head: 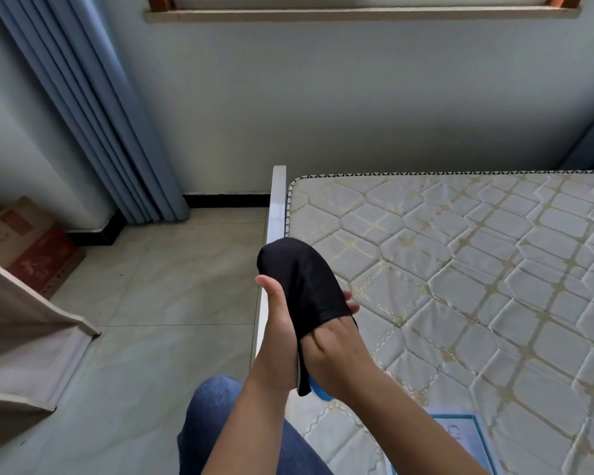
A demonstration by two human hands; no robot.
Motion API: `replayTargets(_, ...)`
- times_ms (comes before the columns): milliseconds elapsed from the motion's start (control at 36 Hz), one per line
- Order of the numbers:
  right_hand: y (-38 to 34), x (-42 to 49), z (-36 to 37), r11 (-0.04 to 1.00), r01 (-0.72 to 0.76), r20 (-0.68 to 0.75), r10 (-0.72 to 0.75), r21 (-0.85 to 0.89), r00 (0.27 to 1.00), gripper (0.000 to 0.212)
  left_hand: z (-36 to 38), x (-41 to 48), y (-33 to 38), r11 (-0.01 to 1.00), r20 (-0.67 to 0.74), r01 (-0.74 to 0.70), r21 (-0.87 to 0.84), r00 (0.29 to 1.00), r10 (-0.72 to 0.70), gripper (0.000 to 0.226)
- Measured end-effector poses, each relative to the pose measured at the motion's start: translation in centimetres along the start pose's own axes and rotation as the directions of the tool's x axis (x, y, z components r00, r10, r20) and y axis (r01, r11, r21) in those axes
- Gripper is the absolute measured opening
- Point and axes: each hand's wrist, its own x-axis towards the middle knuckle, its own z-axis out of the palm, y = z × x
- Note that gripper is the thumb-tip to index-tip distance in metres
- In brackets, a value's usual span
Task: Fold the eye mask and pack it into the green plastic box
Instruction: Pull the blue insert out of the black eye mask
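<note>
Holding a black eye mask (302, 279) up in both hands, a person is leaning over the near left corner of a bare quilted mattress (477, 269). The mask is hanging in the air above the white bed frame (277, 207), touching nothing but the hands, and its rounded top is pointing away from the camera. The left hand (276, 330) is gripping the mask's left side, with the thumb lying straight up along the fabric; its other fingers are hiding behind the cloth. The right hand (338, 353) is grasping the lower part of the mask, its fingers going in under the fabric. Two fingertips are showing at the mask's right edge, though whose they are is unclear. A small blue piece (319, 389) is peeking out below the right palm. A knee in blue jeans (213, 419) is showing over the pale tiled floor (158, 303). A pale flat sheet with a teal border (467, 437) is lying on the mattress near the right forearm. Blue curtains (93, 114) are hanging at the left.
</note>
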Motion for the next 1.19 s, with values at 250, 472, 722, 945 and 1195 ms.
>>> replayTargets(250, 0.1, 0.2, -0.1, 0.992, 0.123, -0.007, -0.123, 0.035, 0.992, 0.057, -0.2, 0.9, 1.4, 0.991, -0.145, -0.119, -0.062, 0.983, 0.109, 0.089)
replayTargets(472, -0.6, 0.0, -0.2, 0.988, 0.154, 0.072, -0.156, 0.027, 0.985, 0.044, 0.1, 1.3, 1.5, 0.982, -0.247, -0.165, -0.088, 0.959, 0.139, 0.078)
replayTargets(722, -1.2, -0.1, -1.2, 0.979, 0.150, 0.086, -0.139, -0.135, 0.987, 0.039, 0.2, 0.6, 1.6, 0.990, -0.113, -0.113, -0.084, 0.988, 0.103, 0.094)
replayTargets(945, -0.8, 0.3, -0.8, 0.976, 0.212, -0.099, -0.217, -0.054, 0.971, 0.060, -0.1, -0.3, 0.5, 0.987, -0.071, -0.116, 0.108, 0.990, 0.124, 0.071)
replayTargets(1195, 1.1, 0.6, -1.1, 0.997, 0.067, -0.071, -0.071, -0.046, 0.995, 0.060, -1.2, -0.1, 0.3, 0.972, -0.012, -0.041, 0.231, 0.999, 0.045, 0.072)
